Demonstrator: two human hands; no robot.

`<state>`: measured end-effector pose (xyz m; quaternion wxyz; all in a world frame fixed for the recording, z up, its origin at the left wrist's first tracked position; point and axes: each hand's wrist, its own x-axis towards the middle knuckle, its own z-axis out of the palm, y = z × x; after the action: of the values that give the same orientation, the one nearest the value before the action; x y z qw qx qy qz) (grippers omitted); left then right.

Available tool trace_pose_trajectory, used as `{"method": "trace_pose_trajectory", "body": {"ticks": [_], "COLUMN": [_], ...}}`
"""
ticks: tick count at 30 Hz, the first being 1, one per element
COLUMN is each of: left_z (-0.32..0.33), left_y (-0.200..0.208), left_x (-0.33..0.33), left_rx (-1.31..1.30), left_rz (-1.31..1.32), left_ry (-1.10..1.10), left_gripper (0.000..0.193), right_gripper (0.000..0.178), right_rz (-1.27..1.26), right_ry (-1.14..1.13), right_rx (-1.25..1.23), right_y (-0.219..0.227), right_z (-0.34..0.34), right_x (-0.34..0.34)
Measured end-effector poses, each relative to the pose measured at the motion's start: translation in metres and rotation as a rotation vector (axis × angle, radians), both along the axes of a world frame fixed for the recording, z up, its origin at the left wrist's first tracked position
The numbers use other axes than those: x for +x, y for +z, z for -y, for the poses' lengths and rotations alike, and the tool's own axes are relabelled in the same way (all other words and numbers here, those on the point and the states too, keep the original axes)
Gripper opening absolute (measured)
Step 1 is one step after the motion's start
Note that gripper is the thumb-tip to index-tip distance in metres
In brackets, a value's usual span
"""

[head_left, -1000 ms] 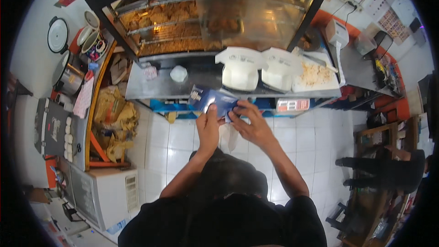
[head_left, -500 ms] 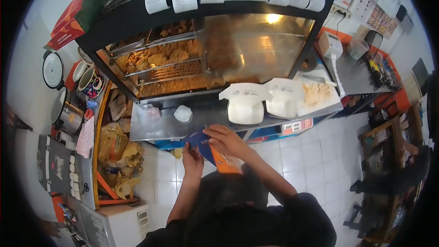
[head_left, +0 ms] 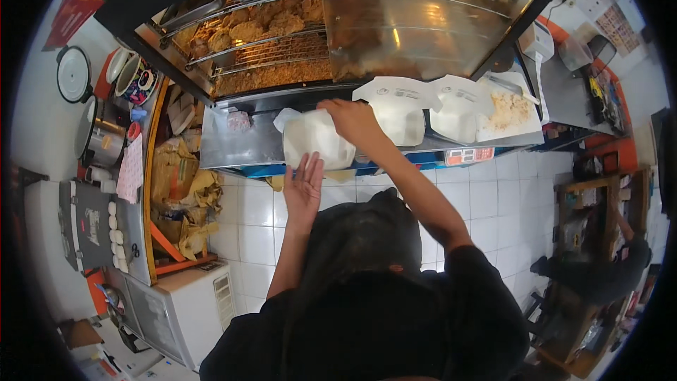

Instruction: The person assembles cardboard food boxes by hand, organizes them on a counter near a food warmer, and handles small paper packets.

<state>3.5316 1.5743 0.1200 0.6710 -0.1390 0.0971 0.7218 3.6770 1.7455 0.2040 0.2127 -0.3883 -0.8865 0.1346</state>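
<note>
A paper food box (head_left: 314, 142), with its white inside facing up, sits at the counter's front edge. My right hand (head_left: 349, 123) grips the box's far right rim, its fingers curled over the edge. At the near side, my left hand (head_left: 305, 185) is open with the palm turned up, its fingertips against the box's near rim. A small white wrapped bundle (head_left: 283, 119) lies partly hidden behind the box. To the right stand an open white food box (head_left: 404, 125) and a second one (head_left: 455, 121), both with their lids up.
A glass-fronted warmer (head_left: 423, 35) holding fried chicken (head_left: 264, 25) rises behind the steel counter (head_left: 229, 149). Right of the boxes lies a white tray (head_left: 497, 130) with crumbs and a scoop. A pinkish packet (head_left: 240, 121) rests at left. Another person (head_left: 599, 268) is at far right.
The folded blue and orange carton in my hands is now an opened-out box at the counter. My hands have moved apart, and the left has opened. The view has shifted.
</note>
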Motion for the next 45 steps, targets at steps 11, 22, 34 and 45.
{"method": "trace_pose_trajectory", "body": {"ticks": [11,22,34,45], "left_z": [0.028,-0.057,-0.27,-0.297], "left_y": [-0.026,0.092,0.165,0.164], "left_x": [-0.023,-0.022,0.06,0.049], "left_rx": [-0.138,-0.087,-0.238,-0.448], "left_rz": [-0.971,-1.715,-2.166,-2.186], "left_ry": [-0.181,0.001,0.744,0.767], "left_gripper": [0.052,0.044,0.096,0.097], "right_gripper": [0.047,0.076,0.085,0.116], "right_rz": [-0.737,-0.889,-1.207,-0.844], "right_ry": [-0.342,-1.193,-0.808,-0.545], "right_rx": [0.385,0.539,0.224,0.299], "right_y": [-0.016,-0.006,-0.034,-0.057], "right_z": [-0.078,-0.191,-0.168,-0.147], "right_x": [0.064,0.072,0.178,0.083]}}
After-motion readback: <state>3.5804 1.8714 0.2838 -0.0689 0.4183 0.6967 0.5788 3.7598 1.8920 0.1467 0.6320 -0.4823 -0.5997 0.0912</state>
